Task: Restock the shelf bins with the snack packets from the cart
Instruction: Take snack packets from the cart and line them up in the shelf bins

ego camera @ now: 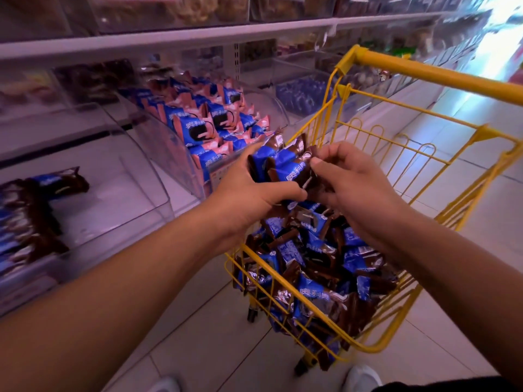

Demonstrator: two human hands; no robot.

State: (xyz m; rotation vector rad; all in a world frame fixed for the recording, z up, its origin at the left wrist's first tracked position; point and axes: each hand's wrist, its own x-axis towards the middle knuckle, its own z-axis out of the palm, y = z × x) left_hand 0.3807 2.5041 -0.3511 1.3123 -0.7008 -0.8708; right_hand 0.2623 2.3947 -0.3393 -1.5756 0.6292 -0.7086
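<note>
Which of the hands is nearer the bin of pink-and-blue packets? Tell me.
Left. The left hand grips a bunch of brown-and-blue packets just beside the pink-and-blue packet bin's front corner. The right hand pinches the same bunch from the far side, over the yellow cart.

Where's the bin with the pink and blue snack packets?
In the head view, the clear plastic bin of pink-and-blue snack packets sits on the shelf, left of the yellow wire cart and just beyond the left hand.
</note>
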